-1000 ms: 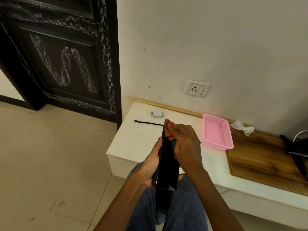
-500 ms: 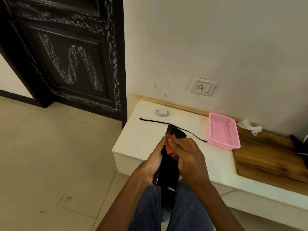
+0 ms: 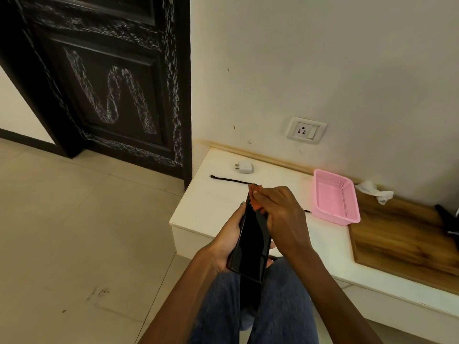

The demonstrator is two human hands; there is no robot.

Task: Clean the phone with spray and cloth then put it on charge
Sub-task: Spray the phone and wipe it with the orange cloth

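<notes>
My left hand holds a black phone upright over my knees, its dark screen facing right. My right hand pinches an orange cloth against the phone's top end. On the white ledge behind lie a white charger plug and a black cable, partly hidden by my hands. A wall socket sits above the ledge. No spray bottle is in view.
A pink plastic basket stands on the ledge right of my hands, with a crumpled white tissue behind it. A wooden board covers the ledge's right part. A dark door and tiled floor are to the left.
My right hand slid the cloth down the phone half a second ago, then back up to its top end. The left hand keeps its hold.
</notes>
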